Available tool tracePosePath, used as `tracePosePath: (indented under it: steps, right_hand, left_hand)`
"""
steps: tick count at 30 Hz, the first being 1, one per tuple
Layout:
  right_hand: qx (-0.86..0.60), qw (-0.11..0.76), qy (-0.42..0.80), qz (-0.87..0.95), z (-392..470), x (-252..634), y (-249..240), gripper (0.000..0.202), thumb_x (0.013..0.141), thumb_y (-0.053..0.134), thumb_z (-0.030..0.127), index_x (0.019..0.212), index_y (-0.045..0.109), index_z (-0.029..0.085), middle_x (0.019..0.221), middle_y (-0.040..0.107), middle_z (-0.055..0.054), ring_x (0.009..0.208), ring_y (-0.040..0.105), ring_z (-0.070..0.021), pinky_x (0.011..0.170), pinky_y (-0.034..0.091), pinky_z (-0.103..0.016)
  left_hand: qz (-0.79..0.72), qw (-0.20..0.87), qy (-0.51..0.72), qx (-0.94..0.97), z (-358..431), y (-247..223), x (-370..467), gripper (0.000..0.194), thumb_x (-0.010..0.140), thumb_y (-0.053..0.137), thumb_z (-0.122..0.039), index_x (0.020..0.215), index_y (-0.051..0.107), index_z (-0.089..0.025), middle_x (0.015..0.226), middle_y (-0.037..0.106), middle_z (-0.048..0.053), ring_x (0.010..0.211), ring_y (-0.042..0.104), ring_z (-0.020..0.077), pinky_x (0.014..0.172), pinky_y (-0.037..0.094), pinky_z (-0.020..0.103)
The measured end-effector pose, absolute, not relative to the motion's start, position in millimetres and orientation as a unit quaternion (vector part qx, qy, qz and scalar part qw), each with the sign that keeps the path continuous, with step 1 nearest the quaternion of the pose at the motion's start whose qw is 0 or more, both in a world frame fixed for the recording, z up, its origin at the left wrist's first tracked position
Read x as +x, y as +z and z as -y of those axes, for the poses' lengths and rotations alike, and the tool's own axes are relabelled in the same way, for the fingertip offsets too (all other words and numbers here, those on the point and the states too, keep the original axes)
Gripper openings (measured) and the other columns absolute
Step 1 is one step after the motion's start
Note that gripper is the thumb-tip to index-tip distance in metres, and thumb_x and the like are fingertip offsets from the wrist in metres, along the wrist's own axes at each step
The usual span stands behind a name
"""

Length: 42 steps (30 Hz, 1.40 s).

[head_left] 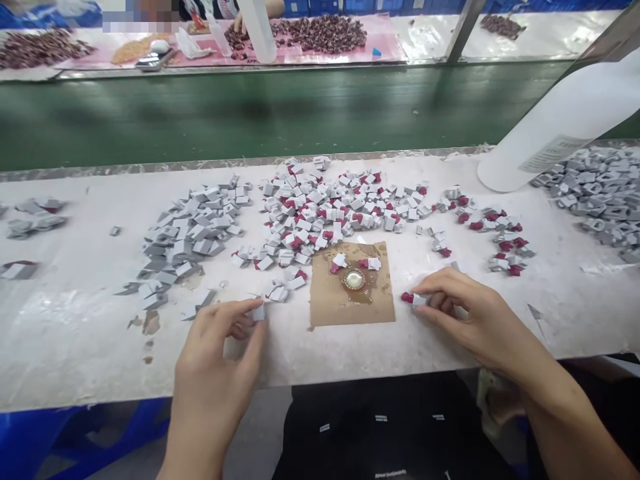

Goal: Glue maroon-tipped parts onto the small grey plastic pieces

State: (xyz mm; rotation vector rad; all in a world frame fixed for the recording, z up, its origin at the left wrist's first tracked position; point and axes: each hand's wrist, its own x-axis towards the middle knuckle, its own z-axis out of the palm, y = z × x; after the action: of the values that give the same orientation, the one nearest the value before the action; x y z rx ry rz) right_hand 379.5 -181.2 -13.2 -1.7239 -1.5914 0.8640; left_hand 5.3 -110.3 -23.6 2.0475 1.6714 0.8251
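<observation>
Between thumb and index finger, my left hand (220, 347) pinches a small grey plastic piece (258, 311) just above the table. My right hand (465, 313) grips a grey piece with a dark red end (414, 299), its red end pointing left. Between the hands lies a square of brown cardboard (325, 310) with wet stains. On it are a round pearl-like disc with a beaded rim (354, 280) and two grey-and-red pieces (371, 264). A few joined pieces (286, 287) lie beyond my left fingers.
Piles of plain grey pieces (193, 230) and grey-and-red pieces (320, 207) lie beyond the cardboard. A white bottle (555, 127) leans at the right near more grey parts (603, 193). Across a green belt (250, 113), another person's hand (240, 27) touches brown parts.
</observation>
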Motion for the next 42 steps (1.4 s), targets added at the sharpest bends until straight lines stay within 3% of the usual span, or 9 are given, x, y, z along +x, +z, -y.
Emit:
tracePosePath:
  steps: [7, 12, 16, 19, 26, 30, 34, 38, 42]
  right_hand:
    - [-0.674, 0.320, 0.293, 0.598, 184.5, 379.0, -19.5, 0.022, 0.111, 0.078, 0.049, 0.122, 0.086, 0.032, 0.098, 0.083, -0.004, 0.083, 0.076, -0.0232, 0.073, 0.061, -0.036]
    - [-0.659, 0.319, 0.264, 0.627, 185.5, 376.7, -14.1, 0.018, 0.112, 0.075, 0.043, 0.123, 0.087, 0.034, 0.103, 0.083, -0.003, 0.085, 0.077, -0.0231, 0.076, 0.062, -0.037]
    - [-0.661, 0.383, 0.278, 0.582, 181.3, 356.6, -2.5, 0.014, 0.110, 0.080, 0.042, 0.119, 0.087, 0.035, 0.107, 0.086, -0.004, 0.090, 0.078, -0.0250, 0.082, 0.067, -0.039]
    - [-0.641, 0.405, 0.318, 0.569, 174.6, 338.3, 3.2, 0.014, 0.110, 0.080, 0.042, 0.118, 0.088, 0.034, 0.111, 0.088, -0.006, 0.093, 0.079, -0.0266, 0.085, 0.069, -0.043]
    - [-0.623, 0.440, 0.339, 0.551, 162.6, 321.9, 4.2, 0.012, 0.110, 0.082, 0.039, 0.118, 0.089, 0.036, 0.115, 0.088, -0.003, 0.099, 0.081, -0.0247, 0.088, 0.068, -0.040]
    - [-0.620, 0.444, 0.344, 0.548, 157.6, 320.5, 4.4, 0.012, 0.110, 0.081, 0.037, 0.117, 0.090, 0.033, 0.115, 0.088, -0.005, 0.103, 0.083, -0.0263, 0.086, 0.069, -0.040]
    - [-0.617, 0.443, 0.338, 0.556, 153.5, 317.3, 2.3, 0.014, 0.110, 0.080, 0.037, 0.117, 0.090, 0.031, 0.111, 0.088, -0.005, 0.097, 0.084, -0.0250, 0.085, 0.071, -0.040]
    - [-0.615, 0.443, 0.328, 0.564, 149.6, 312.5, 2.4, 0.013, 0.110, 0.079, 0.034, 0.117, 0.089, 0.030, 0.110, 0.089, -0.006, 0.095, 0.084, -0.0253, 0.085, 0.072, -0.041]
    - [-0.616, 0.419, 0.311, 0.590, 145.7, 309.9, 5.8, 0.015, 0.111, 0.075, 0.029, 0.116, 0.089, 0.029, 0.112, 0.090, -0.006, 0.102, 0.085, -0.0269, 0.084, 0.070, -0.041]
  left_hand:
    - [-0.645, 0.202, 0.262, 0.689, 124.2, -22.3, 10.7, 0.029, 0.102, 0.074, -0.044, 0.126, 0.081, -0.029, 0.103, 0.071, 0.003, 0.089, 0.069, 0.0223, 0.081, 0.060, 0.036]
    - [-0.687, 0.241, 0.276, 0.628, 121.4, -18.0, 18.7, 0.037, 0.099, 0.074, -0.053, 0.121, 0.082, -0.025, 0.097, 0.076, 0.004, 0.087, 0.070, 0.0247, 0.085, 0.061, 0.041]
    - [-0.696, 0.253, 0.262, 0.619, 121.5, -12.1, 18.8, 0.032, 0.097, 0.075, -0.051, 0.113, 0.082, -0.024, 0.091, 0.076, 0.005, 0.083, 0.072, 0.0248, 0.080, 0.063, 0.040]
    - [-0.675, 0.290, 0.288, 0.615, 124.0, -7.0, 20.3, 0.030, 0.097, 0.076, -0.049, 0.113, 0.083, -0.025, 0.100, 0.080, 0.008, 0.092, 0.077, 0.0258, 0.074, 0.063, 0.036]
    - [-0.592, 0.453, 0.347, 0.569, 125.4, -8.3, 33.4, 0.016, 0.102, 0.076, -0.035, 0.112, 0.081, -0.025, 0.103, 0.084, 0.007, 0.097, 0.082, 0.0245, 0.083, 0.067, 0.035]
    - [-0.591, 0.380, 0.337, 0.627, 125.8, -15.3, 38.4, 0.019, 0.109, 0.066, -0.032, 0.118, 0.083, -0.028, 0.116, 0.079, 0.006, 0.108, 0.076, 0.0244, 0.094, 0.064, 0.038]
    - [-0.598, 0.266, 0.271, 0.706, 125.8, -23.8, 35.4, 0.027, 0.112, 0.061, -0.029, 0.130, 0.081, -0.031, 0.129, 0.082, 0.007, 0.132, 0.069, 0.0320, 0.113, 0.057, 0.050]
    - [-0.594, 0.215, 0.254, 0.733, 127.7, -30.8, 33.4, 0.032, 0.112, 0.057, -0.024, 0.137, 0.076, -0.031, 0.134, 0.080, 0.007, 0.135, 0.068, 0.0329, 0.117, 0.054, 0.052]
    - [-0.614, 0.178, 0.282, 0.715, 132.9, -34.8, 39.3, 0.031, 0.107, 0.071, -0.030, 0.138, 0.072, -0.027, 0.133, 0.076, 0.011, 0.134, 0.067, 0.0350, 0.116, 0.056, 0.053]
